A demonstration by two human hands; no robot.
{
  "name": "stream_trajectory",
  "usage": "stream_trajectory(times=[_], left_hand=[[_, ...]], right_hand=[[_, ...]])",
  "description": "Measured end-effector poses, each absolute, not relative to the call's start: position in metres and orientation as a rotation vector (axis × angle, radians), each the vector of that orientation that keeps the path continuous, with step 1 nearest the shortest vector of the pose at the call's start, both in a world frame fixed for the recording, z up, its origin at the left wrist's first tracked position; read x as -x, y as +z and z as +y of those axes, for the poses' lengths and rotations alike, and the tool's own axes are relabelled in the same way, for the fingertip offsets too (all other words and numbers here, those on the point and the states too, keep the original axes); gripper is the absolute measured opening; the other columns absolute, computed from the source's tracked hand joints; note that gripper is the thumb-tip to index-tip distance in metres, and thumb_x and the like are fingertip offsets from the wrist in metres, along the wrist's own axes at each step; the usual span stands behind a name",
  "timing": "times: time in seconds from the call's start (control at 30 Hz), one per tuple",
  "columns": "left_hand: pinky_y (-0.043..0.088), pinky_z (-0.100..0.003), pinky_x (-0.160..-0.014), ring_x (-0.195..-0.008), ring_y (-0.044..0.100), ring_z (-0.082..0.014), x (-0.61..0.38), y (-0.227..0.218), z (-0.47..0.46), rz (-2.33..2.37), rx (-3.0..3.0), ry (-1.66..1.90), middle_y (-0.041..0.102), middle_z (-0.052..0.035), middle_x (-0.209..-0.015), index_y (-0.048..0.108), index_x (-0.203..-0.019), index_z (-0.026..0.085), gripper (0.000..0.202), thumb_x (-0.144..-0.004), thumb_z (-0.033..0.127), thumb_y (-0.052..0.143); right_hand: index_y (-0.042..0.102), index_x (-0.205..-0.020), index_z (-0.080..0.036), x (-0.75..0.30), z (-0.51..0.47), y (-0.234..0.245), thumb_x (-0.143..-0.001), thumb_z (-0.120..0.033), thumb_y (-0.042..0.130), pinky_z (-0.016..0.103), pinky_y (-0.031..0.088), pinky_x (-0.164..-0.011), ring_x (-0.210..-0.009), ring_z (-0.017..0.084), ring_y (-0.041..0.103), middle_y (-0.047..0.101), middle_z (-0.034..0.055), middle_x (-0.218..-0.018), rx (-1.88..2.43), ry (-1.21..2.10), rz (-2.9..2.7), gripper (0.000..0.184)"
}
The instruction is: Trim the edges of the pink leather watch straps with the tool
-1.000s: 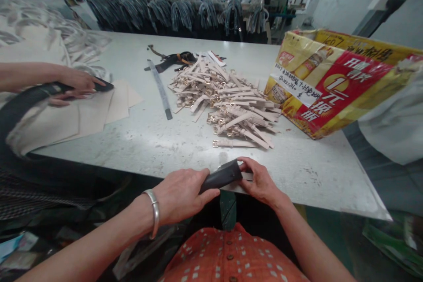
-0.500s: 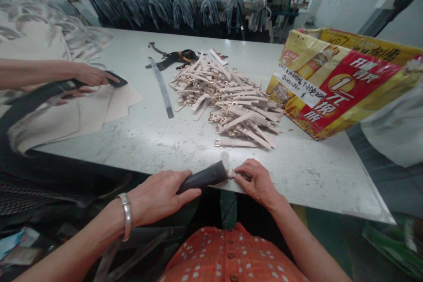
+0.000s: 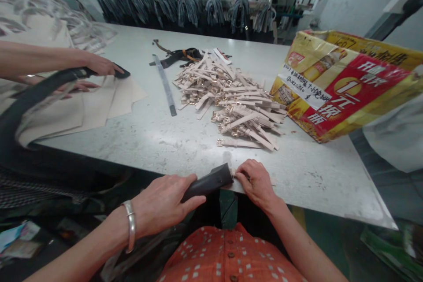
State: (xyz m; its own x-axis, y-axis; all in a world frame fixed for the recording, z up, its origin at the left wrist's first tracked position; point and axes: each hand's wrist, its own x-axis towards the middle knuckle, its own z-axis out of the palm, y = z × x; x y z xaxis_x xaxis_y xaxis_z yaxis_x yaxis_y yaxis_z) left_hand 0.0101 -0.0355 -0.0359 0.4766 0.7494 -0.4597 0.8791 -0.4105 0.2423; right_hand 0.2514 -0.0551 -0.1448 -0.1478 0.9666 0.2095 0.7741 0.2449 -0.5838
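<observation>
My left hand [image 3: 165,200] is wrapped around a wide black strap [image 3: 211,182], whose end rests at the table's front edge. Right against that end, my right hand [image 3: 256,182] pinches a small buckle strap [image 3: 233,172]; its pale end shows just past my fingers and the rest is hidden. Beyond my hands lies a heap of beige buckle straps [image 3: 231,97] with gold-coloured buckles. One loose beige strap [image 3: 241,143] lies at the heap's near side.
A yellow and red carton [image 3: 340,83] stands at the right on the white table [image 3: 132,141]. At the left, a co-worker's hand [image 3: 102,64] holds a black strap over cream sheets [image 3: 95,105]. A grey strip [image 3: 164,88] and dark straps [image 3: 178,55] lie behind.
My left hand has shifted slightly right and down with the black strap, its end now closer to my right fingers. The whole view has turned a little.
</observation>
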Motion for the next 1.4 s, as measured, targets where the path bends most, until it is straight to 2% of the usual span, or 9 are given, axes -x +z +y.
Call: stream_trajectory(times=[0.27, 0.47, 0.67, 0.83, 0.97, 1.1, 1.27, 1.4], left_hand=[[0.041, -0.033, -0.066, -0.078, 0.062, -0.0257, -0.027, -0.031, -0.033, 1.334, -2.309, -0.399, 0.067, -0.0078, -0.081, 0.059, -0.096, 0.023, 0.048, -0.082, 0.06, 0.033], [0.041, -0.033, -0.066, -0.078, 0.062, -0.0258, -0.036, -0.03, -0.031, 1.307, -2.301, -0.423, 0.067, -0.0086, -0.083, 0.06, -0.097, 0.022, 0.048, -0.081, 0.059, 0.035], [0.042, -0.033, -0.065, -0.076, 0.062, -0.0259, -0.049, -0.031, -0.021, 1.245, -2.396, -0.409, 0.067, -0.0088, -0.081, 0.06, -0.093, 0.021, 0.05, -0.08, 0.061, 0.034], [0.043, -0.032, -0.066, -0.078, 0.062, -0.0244, -0.055, -0.033, -0.017, 1.251, -2.345, -0.382, 0.067, -0.0077, -0.082, 0.061, -0.096, 0.021, 0.05, -0.08, 0.06, 0.034], [0.043, -0.032, -0.066, -0.078, 0.062, -0.0245, -0.044, -0.032, -0.02, 1.299, -2.308, -0.373, 0.067, -0.0076, -0.082, 0.06, -0.099, 0.021, 0.05, -0.082, 0.06, 0.033], [0.043, -0.033, -0.066, -0.078, 0.063, -0.0262, -0.034, -0.032, -0.023, 1.303, -2.344, -0.41, 0.067, -0.0082, -0.082, 0.06, -0.098, 0.022, 0.049, -0.082, 0.06, 0.033], [0.043, -0.034, -0.064, -0.076, 0.062, -0.0276, -0.047, -0.038, -0.023, 1.248, -2.431, -0.379, 0.067, -0.009, -0.08, 0.06, -0.094, 0.022, 0.051, -0.082, 0.062, 0.031], [0.043, -0.031, -0.064, -0.075, 0.062, -0.024, -0.053, -0.043, -0.017, 1.274, -2.323, -0.271, 0.067, -0.0069, -0.079, 0.06, -0.094, 0.021, 0.049, -0.082, 0.059, 0.033]], right_hand=[[0.055, -0.073, -0.021, -0.252, -0.054, -0.144, -0.082, -0.019, 0.051, 0.032, 0.031, -0.079, -0.075, 0.015, 0.05, 0.057, -0.0006, -0.072, 1.556, 0.493, -1.915, 0.01], [0.053, -0.073, -0.021, -0.253, -0.054, -0.147, -0.085, -0.019, 0.046, 0.031, 0.033, -0.078, -0.073, 0.015, 0.05, 0.057, -0.002, -0.068, 1.558, 0.535, -1.79, 0.014], [0.052, -0.086, -0.021, -0.256, -0.058, -0.148, -0.087, -0.021, 0.04, 0.032, 0.037, -0.076, -0.08, 0.018, 0.05, 0.057, 0.0023, -0.081, 1.576, 0.591, -1.718, 0.011], [0.048, -0.107, -0.021, -0.259, -0.06, -0.148, -0.084, -0.014, 0.035, 0.033, 0.04, -0.078, -0.086, 0.019, 0.052, 0.058, 0.0046, -0.091, 1.566, 0.629, -1.66, 0.027], [0.048, -0.107, -0.021, -0.259, -0.06, -0.151, -0.073, -0.005, 0.037, 0.033, 0.04, -0.081, -0.086, 0.019, 0.052, 0.059, 0.0037, -0.089, 1.507, 0.65, -1.687, 0.04], [0.05, -0.104, -0.019, -0.258, -0.059, -0.153, -0.062, -0.002, 0.04, 0.034, 0.04, -0.083, -0.084, 0.019, 0.051, 0.057, 0.004, -0.085, 1.481, 0.6, -1.754, 0.046], [0.047, -0.11, -0.021, -0.261, -0.059, -0.154, -0.058, -0.001, 0.037, 0.034, 0.042, -0.081, -0.085, 0.019, 0.051, 0.056, 0.0044, -0.089, 1.51, 0.661, -1.728, 0.057], [0.04, -0.125, -0.022, -0.266, -0.06, -0.152, -0.06, -0.001, 0.037, 0.037, 0.042, -0.086, -0.093, 0.02, 0.051, 0.056, 0.0058, -0.1, 1.537, 0.707, -1.756, 0.068]])
